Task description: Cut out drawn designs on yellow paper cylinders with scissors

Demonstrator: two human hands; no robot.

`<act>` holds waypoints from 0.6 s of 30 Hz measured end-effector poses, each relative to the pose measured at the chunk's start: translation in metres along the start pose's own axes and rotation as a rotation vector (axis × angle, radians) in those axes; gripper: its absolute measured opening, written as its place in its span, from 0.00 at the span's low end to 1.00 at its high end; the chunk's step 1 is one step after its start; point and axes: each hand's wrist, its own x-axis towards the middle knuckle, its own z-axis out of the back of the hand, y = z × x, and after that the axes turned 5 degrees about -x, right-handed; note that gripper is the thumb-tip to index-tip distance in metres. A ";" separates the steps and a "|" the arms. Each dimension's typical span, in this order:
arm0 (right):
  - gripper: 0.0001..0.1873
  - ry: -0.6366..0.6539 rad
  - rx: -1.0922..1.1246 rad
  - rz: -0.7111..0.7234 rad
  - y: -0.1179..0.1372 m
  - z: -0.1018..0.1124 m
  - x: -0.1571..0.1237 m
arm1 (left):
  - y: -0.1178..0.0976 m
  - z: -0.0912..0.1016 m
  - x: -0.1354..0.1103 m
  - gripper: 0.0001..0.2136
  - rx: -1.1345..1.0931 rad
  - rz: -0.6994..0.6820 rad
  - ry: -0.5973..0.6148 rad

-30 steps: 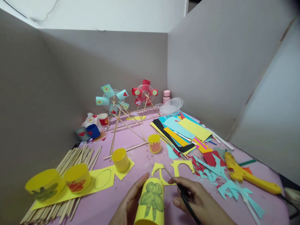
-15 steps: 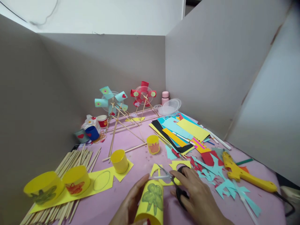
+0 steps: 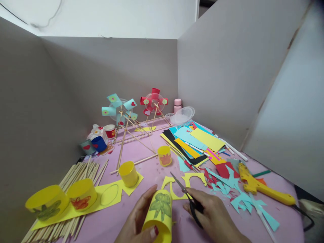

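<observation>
My left hand [image 3: 138, 217] is wrapped around a yellow paper tube [image 3: 160, 216] with a green flower drawn on it, its open end tilted toward me. My right hand [image 3: 209, 211] grips black-handled scissors [image 3: 186, 192], whose blades look closed and point away to the upper left, just past the tube. Under and behind the blades lie cut yellow paper scraps [image 3: 201, 176] with rounded holes. Another yellow cup [image 3: 164, 156] with an orange drawing stands beyond them. To the left, a plain yellow cup [image 3: 128, 174] sits on a small yellow square.
Two larger yellow rings [image 3: 82, 194] stand on a yellow strip [image 3: 111, 199] over a pile of sticks [image 3: 73, 182]. At right are a yellow glue gun [image 3: 268, 190], blue scraps [image 3: 235, 182] and coloured paper sheets [image 3: 207, 140]. Two stick-framed wheels [image 3: 121, 109] stand behind, before grey panels.
The scissor blades have come together and moved away from the tube's far edge. My left hand has tipped the tube slightly, showing more of its near opening.
</observation>
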 end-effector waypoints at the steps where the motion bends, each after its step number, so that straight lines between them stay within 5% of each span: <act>1: 0.20 0.001 -0.008 -0.002 0.000 0.000 0.000 | 0.000 0.000 0.000 0.28 0.000 -0.006 -0.002; 6: 0.32 -0.035 -0.128 -0.031 0.000 0.000 0.000 | 0.002 0.000 0.002 0.29 -0.006 -0.018 -0.017; 11: 0.16 0.011 -0.023 -0.070 0.003 0.000 0.000 | 0.002 -0.001 0.001 0.29 0.002 -0.006 -0.034; 18: 0.19 0.076 0.123 0.021 0.012 0.006 0.002 | 0.000 -0.003 -0.001 0.29 -0.046 0.010 -0.023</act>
